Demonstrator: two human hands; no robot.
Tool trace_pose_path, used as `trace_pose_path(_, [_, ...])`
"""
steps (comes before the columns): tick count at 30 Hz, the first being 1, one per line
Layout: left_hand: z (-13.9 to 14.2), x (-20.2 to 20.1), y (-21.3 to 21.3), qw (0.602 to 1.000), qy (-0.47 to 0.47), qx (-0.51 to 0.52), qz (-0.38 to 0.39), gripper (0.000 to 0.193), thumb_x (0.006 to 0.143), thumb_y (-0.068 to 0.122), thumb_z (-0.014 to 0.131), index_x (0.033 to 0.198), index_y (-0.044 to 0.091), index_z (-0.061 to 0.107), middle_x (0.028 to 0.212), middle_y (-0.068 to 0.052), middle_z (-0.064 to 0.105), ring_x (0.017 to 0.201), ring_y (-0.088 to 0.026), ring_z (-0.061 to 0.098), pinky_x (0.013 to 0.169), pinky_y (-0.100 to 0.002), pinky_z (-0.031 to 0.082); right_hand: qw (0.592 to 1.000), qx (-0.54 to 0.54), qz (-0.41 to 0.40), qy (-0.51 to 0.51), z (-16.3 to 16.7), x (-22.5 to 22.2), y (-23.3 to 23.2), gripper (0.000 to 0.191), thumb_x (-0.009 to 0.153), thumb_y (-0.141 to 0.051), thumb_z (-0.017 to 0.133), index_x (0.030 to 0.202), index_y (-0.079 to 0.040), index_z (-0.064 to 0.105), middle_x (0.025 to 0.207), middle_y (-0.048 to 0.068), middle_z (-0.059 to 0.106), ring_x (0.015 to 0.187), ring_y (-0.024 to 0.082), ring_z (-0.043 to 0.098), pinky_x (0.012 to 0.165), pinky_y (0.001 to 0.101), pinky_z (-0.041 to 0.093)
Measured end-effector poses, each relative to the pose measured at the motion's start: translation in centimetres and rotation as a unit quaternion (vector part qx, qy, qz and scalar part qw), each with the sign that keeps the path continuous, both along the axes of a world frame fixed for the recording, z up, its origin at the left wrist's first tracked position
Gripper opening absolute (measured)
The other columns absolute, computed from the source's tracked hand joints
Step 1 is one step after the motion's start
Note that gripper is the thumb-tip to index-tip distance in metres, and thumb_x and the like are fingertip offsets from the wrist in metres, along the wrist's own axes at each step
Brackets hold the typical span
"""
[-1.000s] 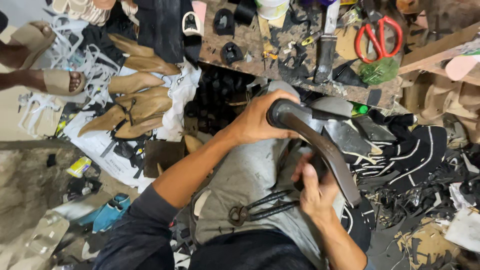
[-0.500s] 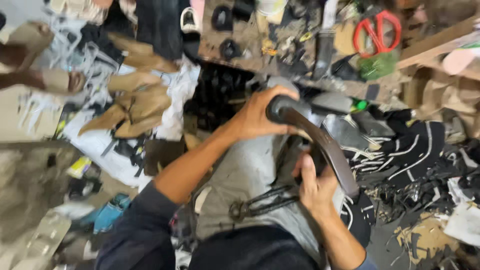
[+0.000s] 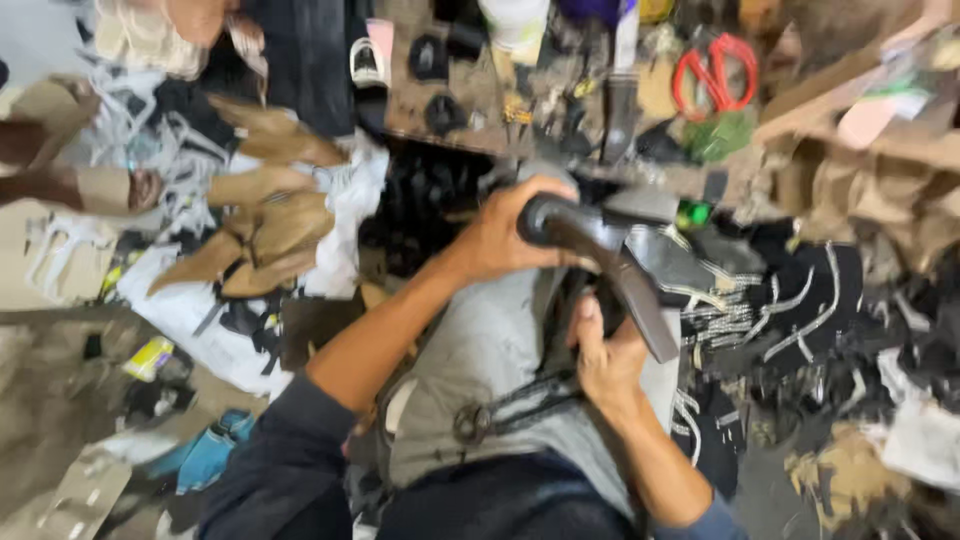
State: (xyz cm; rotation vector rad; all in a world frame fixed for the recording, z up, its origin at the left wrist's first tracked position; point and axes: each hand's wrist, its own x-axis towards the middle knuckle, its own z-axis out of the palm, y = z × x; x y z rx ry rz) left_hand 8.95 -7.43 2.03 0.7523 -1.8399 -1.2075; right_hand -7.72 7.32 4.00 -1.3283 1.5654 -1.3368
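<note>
A: What is in the hands?

B: A shoe last [image 3: 600, 270], dark, smooth and long, with a rounded end at the upper left and a flat grey face running down to the right. It sits tilted over the person's lap, above the grey trousers [image 3: 480, 370].

A: How is it held?

B: The left hand [image 3: 505, 235] wraps the rounded end, fingers curled tight round it. The right hand [image 3: 605, 360] is under the lower part, thumb up against its side; the other fingers are hidden behind it, so I cannot tell how they are set.

A: Anything else on the lap?

B: Dark pincers [image 3: 510, 410] lie across the trousers, just beside the right hand, handles pointing towards it.

A: And round about?

B: Tan shoe pieces [image 3: 265, 225] lie on white cloth to the left. A cluttered bench [image 3: 470, 95] stands beyond, with red scissors [image 3: 715, 75] at its right end. Black uppers with white stitching [image 3: 800, 290] are heaped to the right. The picture is blurred, so finer detail is lost.
</note>
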Motion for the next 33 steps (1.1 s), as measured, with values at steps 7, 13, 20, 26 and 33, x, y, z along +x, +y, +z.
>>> trace_pose_path(7, [3.3,0.7,0.6,0.994,-0.078,-0.075,0.028,0.066,0.066,0.036,0.094,0.119,0.012,0.063,0.115,-0.007,0.067,0.110,-0.024,0.065,0.096,-0.039,0.051,0.944,-0.149,0.201,0.213,-0.3,-7.6,6.4,0.021,0.107,-0.021,0.060,0.110,-0.001,0.059,0.098,0.019,0.063,0.086,0.034,0.062,0.076,0.0383,0.050])
trace_pose_path(13, [6.3,-3.7,4.4,0.883,-0.298,-0.352,0.087,0.073,0.075,0.036,0.087,0.138,0.016,0.054,0.110,-0.008,0.056,0.108,-0.029,0.055,0.091,-0.045,0.042,0.913,0.037,0.300,0.273,-1.3,-14.2,14.4,0.035,0.084,-0.038,0.060,0.084,-0.004,0.069,0.076,0.012,0.064,0.071,0.033,0.064,0.066,0.0384,0.050])
trace_pose_path(20, [7.1,-3.0,4.6,0.983,-0.056,-0.172,0.038,0.087,0.082,0.025,0.087,0.156,0.016,0.042,0.135,-0.015,0.058,0.123,-0.031,0.059,0.104,-0.044,0.047,0.966,0.066,0.032,0.248,0.8,-10.2,11.9,0.018,0.096,-0.011,0.059,0.088,0.001,0.070,0.081,0.012,0.069,0.075,0.025,0.066,0.069,0.0326,0.052])
trace_pose_path(26, [4.1,-2.4,5.6,0.791,0.449,0.416,-0.019,0.069,0.093,0.057,0.067,0.132,0.001,0.054,0.116,-0.017,0.066,0.102,-0.032,0.068,0.091,-0.046,0.058,0.967,0.063,0.137,0.204,2.3,-5.3,8.5,0.015,0.095,-0.008,0.061,0.088,0.001,0.070,0.078,0.013,0.065,0.072,0.026,0.065,0.069,0.0327,0.050])
trace_pose_path(33, [1.8,-1.0,5.1,0.700,0.556,0.444,-0.066,0.068,0.101,0.071,0.053,0.120,0.006,0.059,0.100,-0.017,0.067,0.086,-0.034,0.070,0.075,-0.045,0.059,0.957,0.024,0.217,0.189,3.6,-2.4,7.2,0.014,0.095,-0.009,0.062,0.088,0.000,0.070,0.077,0.012,0.066,0.071,0.026,0.065,0.067,0.0333,0.051])
